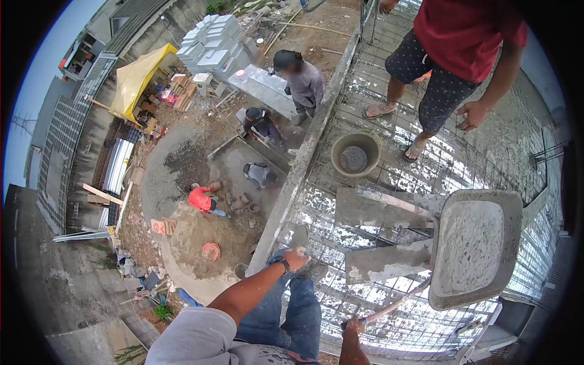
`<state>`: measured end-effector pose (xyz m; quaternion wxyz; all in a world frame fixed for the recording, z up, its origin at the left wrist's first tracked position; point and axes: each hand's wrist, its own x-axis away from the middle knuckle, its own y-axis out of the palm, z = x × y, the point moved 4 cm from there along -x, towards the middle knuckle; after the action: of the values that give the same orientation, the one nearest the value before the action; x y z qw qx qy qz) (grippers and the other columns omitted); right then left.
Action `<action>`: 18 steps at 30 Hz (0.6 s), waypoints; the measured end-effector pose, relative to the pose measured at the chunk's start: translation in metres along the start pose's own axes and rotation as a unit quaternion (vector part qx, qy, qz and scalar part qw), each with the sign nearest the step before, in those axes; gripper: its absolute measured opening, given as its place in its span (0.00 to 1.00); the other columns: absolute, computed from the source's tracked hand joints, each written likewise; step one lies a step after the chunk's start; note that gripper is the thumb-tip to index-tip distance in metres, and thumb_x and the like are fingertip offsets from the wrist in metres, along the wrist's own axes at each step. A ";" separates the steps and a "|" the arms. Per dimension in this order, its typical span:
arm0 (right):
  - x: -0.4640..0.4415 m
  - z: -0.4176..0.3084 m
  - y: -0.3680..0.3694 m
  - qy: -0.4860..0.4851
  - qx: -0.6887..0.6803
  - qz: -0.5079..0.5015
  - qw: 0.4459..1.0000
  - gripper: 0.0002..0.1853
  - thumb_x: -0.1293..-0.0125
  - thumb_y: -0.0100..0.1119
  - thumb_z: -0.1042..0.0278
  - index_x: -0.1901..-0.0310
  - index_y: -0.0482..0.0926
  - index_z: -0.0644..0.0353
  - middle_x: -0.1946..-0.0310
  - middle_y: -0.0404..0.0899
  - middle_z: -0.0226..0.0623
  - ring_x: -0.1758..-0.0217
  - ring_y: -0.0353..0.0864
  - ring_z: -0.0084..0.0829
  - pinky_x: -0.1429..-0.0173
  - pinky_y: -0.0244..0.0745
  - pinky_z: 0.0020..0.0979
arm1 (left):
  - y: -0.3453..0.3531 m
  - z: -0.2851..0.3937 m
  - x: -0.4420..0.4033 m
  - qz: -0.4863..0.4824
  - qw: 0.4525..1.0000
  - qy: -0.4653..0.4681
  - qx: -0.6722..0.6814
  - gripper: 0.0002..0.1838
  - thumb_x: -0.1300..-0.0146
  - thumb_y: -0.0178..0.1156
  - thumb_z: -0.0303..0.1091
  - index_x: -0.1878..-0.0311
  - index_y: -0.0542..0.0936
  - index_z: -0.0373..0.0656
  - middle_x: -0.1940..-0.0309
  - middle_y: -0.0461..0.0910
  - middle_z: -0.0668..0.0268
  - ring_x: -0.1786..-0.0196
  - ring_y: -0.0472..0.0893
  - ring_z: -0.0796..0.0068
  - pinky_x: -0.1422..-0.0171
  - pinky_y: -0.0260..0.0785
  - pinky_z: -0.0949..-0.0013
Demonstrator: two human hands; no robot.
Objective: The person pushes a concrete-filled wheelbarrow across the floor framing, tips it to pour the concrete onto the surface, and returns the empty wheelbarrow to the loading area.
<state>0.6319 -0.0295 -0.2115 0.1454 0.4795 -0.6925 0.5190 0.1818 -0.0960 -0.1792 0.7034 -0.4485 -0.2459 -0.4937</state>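
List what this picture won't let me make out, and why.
All in the head view:
Left hand: palm turned away, so whether it holds anything is unclear.
Right hand: its forearm is cut off by the bottom edge.
Directly beneath the wheelbarrow tray: hidden by the tray.
Standing person in red: head cut off by the top edge.

My left arm (252, 292), bare below a light grey short sleeve (194, 331), stretches forward and slants toward the right. A dark wristband (284, 265) circles its wrist. My left hand (296, 259) appears low, before my blue denim-clad legs (302, 310), its finger pose hard to read. At bottom centre-right, my right hand (353, 327) curls into a closed grip, the bare right forearm (352, 353) cut off by the lower edge.
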 end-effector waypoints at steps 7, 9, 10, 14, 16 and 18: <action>0.024 -0.011 0.008 -0.022 -0.188 -0.038 0.981 0.14 0.38 0.61 0.70 0.68 0.61 0.56 0.85 0.64 0.29 0.89 0.66 0.26 0.85 0.67 0.30 | -0.041 0.117 0.002 0.114 0.956 0.268 -0.041 0.26 0.39 0.58 0.43 0.40 0.69 0.44 0.47 0.77 0.57 0.44 0.76 0.57 0.40 0.68 0.60; 0.035 -0.022 0.010 -0.025 -0.182 -0.031 0.982 0.14 0.37 0.60 0.69 0.70 0.62 0.56 0.85 0.64 0.29 0.89 0.66 0.26 0.86 0.66 0.29 | -0.055 0.172 0.000 0.157 0.920 0.347 -0.090 0.26 0.40 0.59 0.40 0.39 0.69 0.43 0.46 0.76 0.56 0.44 0.75 0.57 0.40 0.68 0.59; 0.039 -0.023 0.009 -0.007 -0.188 -0.038 0.981 0.14 0.37 0.60 0.68 0.70 0.62 0.56 0.85 0.64 0.28 0.89 0.65 0.25 0.86 0.64 0.28 | -0.063 0.202 0.001 0.168 0.908 0.368 -0.104 0.27 0.40 0.59 0.39 0.39 0.69 0.43 0.45 0.75 0.55 0.44 0.75 0.56 0.40 0.68 0.58; 0.036 -0.023 0.012 0.054 -0.232 -0.105 0.966 0.15 0.35 0.59 0.62 0.73 0.64 0.55 0.86 0.65 0.27 0.90 0.63 0.23 0.89 0.58 0.26 | -0.066 0.286 -0.035 0.177 0.871 0.400 -0.222 0.29 0.38 0.56 0.42 0.34 0.65 0.48 0.37 0.68 0.54 0.36 0.67 0.52 0.31 0.59 0.56; 0.038 -0.024 0.015 0.075 -0.257 -0.115 0.956 0.17 0.34 0.59 0.56 0.73 0.64 0.53 0.88 0.64 0.26 0.92 0.62 0.22 0.90 0.54 0.24 | -0.060 0.306 -0.062 0.168 0.853 0.396 -0.296 0.31 0.38 0.54 0.42 0.32 0.62 0.47 0.35 0.64 0.54 0.34 0.65 0.52 0.29 0.54 0.54; 0.051 -0.039 0.013 0.118 -0.238 -0.079 0.961 0.19 0.35 0.60 0.54 0.75 0.62 0.51 0.87 0.63 0.25 0.90 0.61 0.22 0.89 0.53 0.25 | -0.055 0.318 -0.085 0.121 0.852 0.364 -0.356 0.32 0.37 0.51 0.42 0.30 0.59 0.45 0.32 0.61 0.53 0.32 0.62 0.53 0.26 0.49 0.51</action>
<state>0.5844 -0.0222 -0.1673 0.3768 0.4192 -0.7338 0.3791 0.1290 0.2158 -0.0736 0.5889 -0.4826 0.2765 -0.5864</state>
